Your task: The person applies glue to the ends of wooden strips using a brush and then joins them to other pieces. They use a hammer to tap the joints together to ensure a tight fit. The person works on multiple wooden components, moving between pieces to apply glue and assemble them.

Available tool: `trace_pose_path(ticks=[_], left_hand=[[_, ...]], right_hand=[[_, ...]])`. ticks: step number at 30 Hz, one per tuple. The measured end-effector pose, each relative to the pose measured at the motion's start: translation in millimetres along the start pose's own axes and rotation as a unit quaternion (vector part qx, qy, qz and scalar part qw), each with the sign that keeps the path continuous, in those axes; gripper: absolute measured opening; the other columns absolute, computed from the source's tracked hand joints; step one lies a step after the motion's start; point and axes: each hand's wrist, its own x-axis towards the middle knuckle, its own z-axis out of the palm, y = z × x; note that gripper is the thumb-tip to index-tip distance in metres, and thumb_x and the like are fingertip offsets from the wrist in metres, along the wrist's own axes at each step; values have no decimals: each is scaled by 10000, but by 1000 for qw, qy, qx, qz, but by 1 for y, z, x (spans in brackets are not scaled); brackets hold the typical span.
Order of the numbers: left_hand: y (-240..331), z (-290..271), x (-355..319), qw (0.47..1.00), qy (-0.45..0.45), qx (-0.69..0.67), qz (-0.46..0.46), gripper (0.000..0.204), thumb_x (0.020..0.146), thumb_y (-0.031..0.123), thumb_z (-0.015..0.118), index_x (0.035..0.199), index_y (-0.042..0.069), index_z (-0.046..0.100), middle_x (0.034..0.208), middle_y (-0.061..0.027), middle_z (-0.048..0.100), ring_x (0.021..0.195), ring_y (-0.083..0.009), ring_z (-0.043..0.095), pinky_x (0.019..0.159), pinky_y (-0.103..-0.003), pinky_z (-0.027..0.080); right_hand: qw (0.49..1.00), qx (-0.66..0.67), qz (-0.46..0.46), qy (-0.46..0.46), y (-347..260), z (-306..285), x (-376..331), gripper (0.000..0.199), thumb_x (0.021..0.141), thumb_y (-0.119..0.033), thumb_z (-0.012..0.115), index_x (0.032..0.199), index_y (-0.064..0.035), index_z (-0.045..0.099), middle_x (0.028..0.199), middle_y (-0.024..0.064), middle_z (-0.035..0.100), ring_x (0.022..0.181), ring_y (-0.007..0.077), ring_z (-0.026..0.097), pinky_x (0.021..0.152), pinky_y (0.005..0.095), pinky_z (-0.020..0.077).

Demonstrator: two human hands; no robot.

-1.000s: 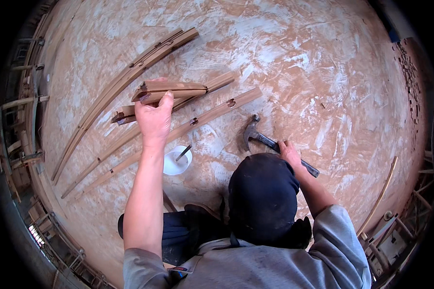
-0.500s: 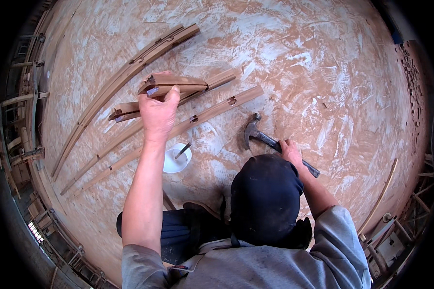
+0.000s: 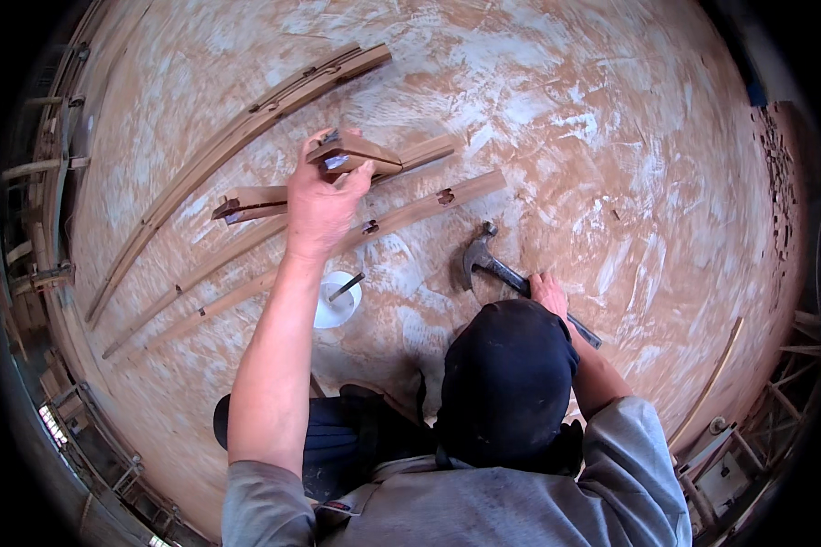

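My left hand [image 3: 324,211] grips a short wooden piece [image 3: 374,152] by its sides, thumb on the near side and fingers on the far side. A notched end with a white-lilac patch faces me. It is held over the wooden strips. Under my wrist shows another short wooden piece [image 3: 263,196] with a similar notched end. My right hand [image 3: 548,294] is closed round the handle of a claw hammer [image 3: 497,266], which lies on the work surface, head to the left. Between my arms, a white tub [image 3: 336,314] has a dark stick [image 3: 348,286] standing in it.
A curved wooden strip with slots [image 3: 246,123] lies at the far left. Nearer me is a mortised wooden strip [image 3: 420,202]. The broad surface [image 3: 611,137] is smeared with white. A thin wooden lath [image 3: 708,383] lies at the right. Wooden frames [image 3: 59,273] stand along the left edge.
My left hand has moved right with the short wooden piece, which is now tilted, its right end lower. My right hand remains on the hammer. The whole view has shifted slightly.
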Motion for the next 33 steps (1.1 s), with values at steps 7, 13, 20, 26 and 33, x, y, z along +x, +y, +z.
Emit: trace_pose_path(ticks=[7, 13, 20, 26, 33], left_hand=[[0, 3, 8, 1000, -6, 7, -22, 419, 812, 25, 703, 1190, -9, 526, 1175, -70, 614, 1019, -111, 586, 891, -266, 484], [-1, 3, 28, 994, -9, 106, 18, 478, 803, 85, 729, 1225, 33, 511, 1081, -67, 660, 949, -123, 627, 831, -282, 514], [-8, 0, 30, 999, -2, 39, -9, 454, 802, 105, 721, 1198, 24, 514, 989, -70, 658, 898, -138, 630, 816, -284, 510], [3, 2, 31, 1000, 0, -5, -5, 416, 802, 112, 715, 1161, 12, 532, 981, -72, 655, 898, -148, 629, 835, -289, 500], [-2, 0, 30, 999, 3, 29, 25, 357, 808, 128, 702, 1121, 26, 562, 923, -81, 664, 858, -153, 628, 788, -296, 495]], right_hand=[[987, 149, 37, -51, -26, -69, -26, 363, 810, -288, 674, 1075, -72, 551, 867, 192, 658, 839, 391, 639, 714, 468, 483], [945, 317, -65, -46, -94, -194, -22, 274, 825, -198, 677, 1018, -29, 579, 747, 148, 554, 670, 286, 540, 657, 360, 459], [940, 250, -225, 57, -211, -302, -14, 342, 883, -196, 626, 1170, -31, 539, 797, 202, 608, 733, 349, 619, 662, 401, 478], [952, 227, -205, 16, -245, -306, 5, 323, 915, -216, 585, 1177, -32, 541, 789, 214, 632, 751, 357, 648, 662, 417, 488], [965, 187, -184, -8, -257, -310, 9, 321, 930, -245, 572, 1170, -32, 545, 774, 178, 658, 745, 337, 660, 670, 415, 497]])
